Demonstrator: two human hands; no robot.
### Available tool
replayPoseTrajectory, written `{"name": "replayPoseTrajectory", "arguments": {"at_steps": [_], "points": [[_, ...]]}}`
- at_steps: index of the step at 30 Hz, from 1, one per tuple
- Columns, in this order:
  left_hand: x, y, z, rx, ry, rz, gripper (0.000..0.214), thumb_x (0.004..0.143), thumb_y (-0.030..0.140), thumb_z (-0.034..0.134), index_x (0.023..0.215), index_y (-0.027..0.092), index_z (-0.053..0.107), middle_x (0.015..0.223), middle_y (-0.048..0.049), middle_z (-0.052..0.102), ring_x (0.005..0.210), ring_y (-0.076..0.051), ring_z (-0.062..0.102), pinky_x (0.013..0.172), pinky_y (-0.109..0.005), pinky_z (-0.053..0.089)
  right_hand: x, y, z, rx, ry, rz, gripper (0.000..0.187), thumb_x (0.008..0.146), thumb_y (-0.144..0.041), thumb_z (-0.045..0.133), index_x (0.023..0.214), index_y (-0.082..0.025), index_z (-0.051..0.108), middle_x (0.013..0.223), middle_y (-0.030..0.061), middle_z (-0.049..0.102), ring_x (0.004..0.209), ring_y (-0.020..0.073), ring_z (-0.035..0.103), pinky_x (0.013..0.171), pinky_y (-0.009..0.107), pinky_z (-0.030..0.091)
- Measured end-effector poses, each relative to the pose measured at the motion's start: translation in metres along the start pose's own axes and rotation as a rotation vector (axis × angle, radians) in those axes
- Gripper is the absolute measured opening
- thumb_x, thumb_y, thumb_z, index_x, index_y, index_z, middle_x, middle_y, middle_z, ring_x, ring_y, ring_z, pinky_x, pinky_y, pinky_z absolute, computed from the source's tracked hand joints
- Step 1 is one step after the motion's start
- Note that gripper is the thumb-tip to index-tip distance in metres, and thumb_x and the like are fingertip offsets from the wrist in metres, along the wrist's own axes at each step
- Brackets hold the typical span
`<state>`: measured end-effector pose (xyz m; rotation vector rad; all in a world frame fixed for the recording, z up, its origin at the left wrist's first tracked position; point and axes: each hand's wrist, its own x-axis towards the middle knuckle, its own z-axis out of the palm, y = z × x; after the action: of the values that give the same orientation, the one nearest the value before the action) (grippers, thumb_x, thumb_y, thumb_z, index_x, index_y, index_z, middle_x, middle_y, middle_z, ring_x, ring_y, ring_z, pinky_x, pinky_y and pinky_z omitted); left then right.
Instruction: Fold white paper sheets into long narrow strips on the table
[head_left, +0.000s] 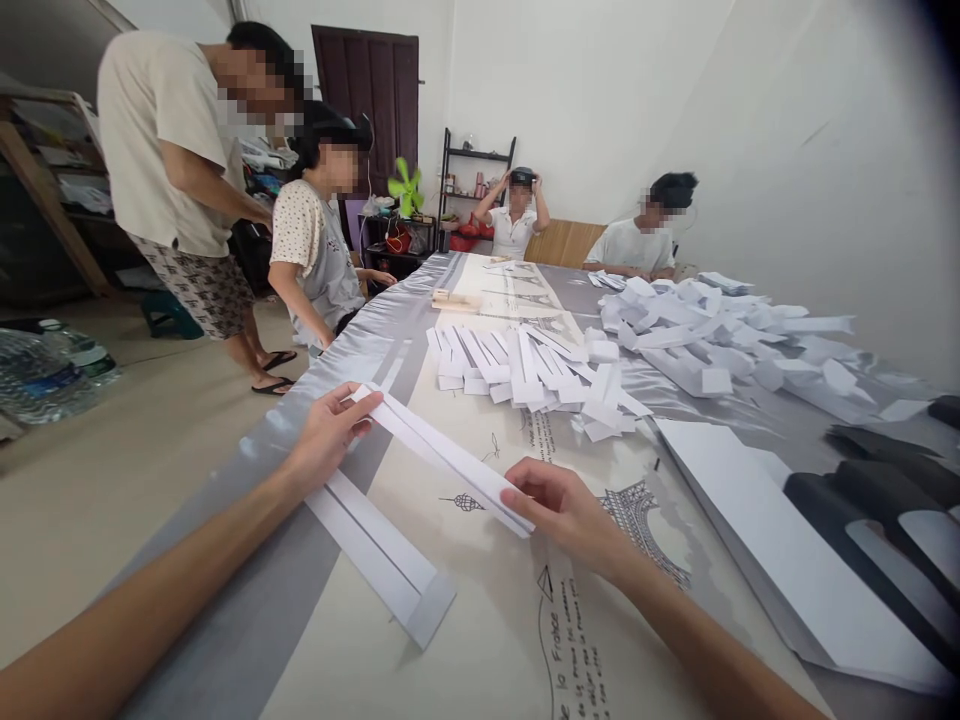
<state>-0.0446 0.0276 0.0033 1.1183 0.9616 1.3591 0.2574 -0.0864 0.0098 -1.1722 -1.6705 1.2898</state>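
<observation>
A long folded strip of white paper is stretched between my two hands above the table. My left hand pinches its far left end between thumb and fingers. At the near right end, the thumb and fingers of my right hand close on the strip. Beneath my left hand lies a second folded paper strip, wider, with a lengthwise seam and a turned-up end. Just beyond my hands, a spread pile of folded white paper pieces rests on the printed tablecloth.
A larger heap of folded paper covers the far right. Flat white sheets lie at right, beside dark rolled objects. A small wooden block sits farther back. Several people sit or stand around the table. Bottles stand on the left floor.
</observation>
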Motion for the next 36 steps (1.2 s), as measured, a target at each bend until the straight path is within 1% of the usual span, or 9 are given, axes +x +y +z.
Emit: {"name": "replayPoseTrajectory", "arguments": {"at_steps": [6,10,12,19,23,26,29,33,36], "points": [[0.0,0.0,0.0,-0.036,0.011,-0.018,0.039,0.06,0.032,0.093,0.088,0.017,0.069,0.08,-0.0001,0.067,0.064,-0.01,0.059,0.053,-0.019,0.041,-0.003,0.0,0.004,0.094,-0.013,0.013,0.03,0.093,-0.051,0.066,0.099,-0.024,0.054,0.069,-0.0038,0.061,0.057,0.0118,0.049,0.052,0.025,0.033],[0.001,-0.005,-0.003,0.058,-0.037,0.031,0.039,0.066,0.035,0.09,0.096,0.018,0.072,0.078,-0.0009,0.068,0.056,-0.01,0.055,0.05,-0.02,0.037,-0.003,0.006,0.004,0.126,-0.04,0.019,0.048,0.091,-0.048,0.069,0.131,-0.03,0.052,0.085,-0.0009,0.066,0.056,0.0108,0.049,0.048,0.025,0.032],[0.002,-0.008,-0.006,0.122,-0.056,0.066,0.038,0.069,0.037,0.088,0.098,0.019,0.073,0.075,-0.0002,0.067,0.053,-0.009,0.052,0.049,-0.02,0.034,-0.003,0.008,0.004,0.105,-0.054,0.008,0.052,0.09,-0.047,0.071,0.136,-0.031,0.054,0.09,-0.0003,0.064,0.055,0.0093,0.045,0.046,0.025,0.031],[-0.005,-0.002,-0.001,0.285,-0.078,0.1,0.048,0.07,0.037,0.087,0.111,0.021,0.067,0.061,0.0047,0.061,0.049,-0.01,0.05,0.05,-0.021,0.032,-0.003,0.009,0.006,-0.048,-0.059,0.001,0.028,0.091,-0.038,0.069,0.118,-0.033,0.072,0.084,-0.001,0.06,0.048,0.0067,0.03,0.043,0.026,0.023],[-0.01,0.002,0.009,0.253,-0.135,0.065,0.058,0.066,0.035,0.089,0.114,0.023,0.059,0.063,0.0047,0.065,0.05,-0.012,0.054,0.053,-0.022,0.037,-0.003,0.006,0.007,-0.096,-0.038,-0.054,0.02,0.09,-0.037,0.068,0.106,-0.03,0.077,0.093,0.0018,0.067,0.052,0.0083,0.034,0.045,0.026,0.03],[-0.012,0.003,0.012,0.234,-0.097,0.08,0.061,0.065,0.035,0.089,0.115,0.024,0.055,0.064,0.0057,0.065,0.049,-0.012,0.053,0.052,-0.021,0.036,-0.002,0.007,0.007,-0.025,-0.091,0.034,0.024,0.087,-0.037,0.07,0.109,-0.029,0.077,0.098,0.0016,0.07,0.05,0.007,0.04,0.044,0.024,0.032],[-0.012,0.003,0.011,0.26,-0.053,0.12,0.062,0.066,0.036,0.088,0.117,0.025,0.054,0.066,0.0048,0.067,0.048,-0.012,0.053,0.05,-0.022,0.035,-0.001,0.009,0.007,0.056,-0.142,0.1,0.027,0.085,-0.038,0.072,0.111,-0.029,0.076,0.089,0.0003,0.071,0.052,0.0085,0.048,0.045,0.023,0.035],[-0.012,0.005,0.007,0.511,-0.002,0.263,0.057,0.072,0.038,0.084,0.119,0.026,0.056,0.07,0.0029,0.068,0.053,-0.016,0.058,0.054,-0.023,0.035,0.0,0.013,0.005,0.029,-0.06,0.104,0.024,0.085,-0.038,0.073,0.106,-0.027,0.078,0.082,-0.0001,0.069,0.049,0.0078,0.044,0.043,0.023,0.032],[-0.019,0.009,0.01,0.761,0.086,0.394,0.049,0.072,0.038,0.084,0.114,0.024,0.062,0.07,0.001,0.065,0.054,-0.019,0.057,0.052,-0.023,0.027,0.002,0.018,0.001,-0.05,0.053,0.123,0.027,0.085,-0.04,0.071,0.108,-0.026,0.077,0.081,0.0005,0.069,0.047,0.0082,0.043,0.041,0.024,0.029]]}}
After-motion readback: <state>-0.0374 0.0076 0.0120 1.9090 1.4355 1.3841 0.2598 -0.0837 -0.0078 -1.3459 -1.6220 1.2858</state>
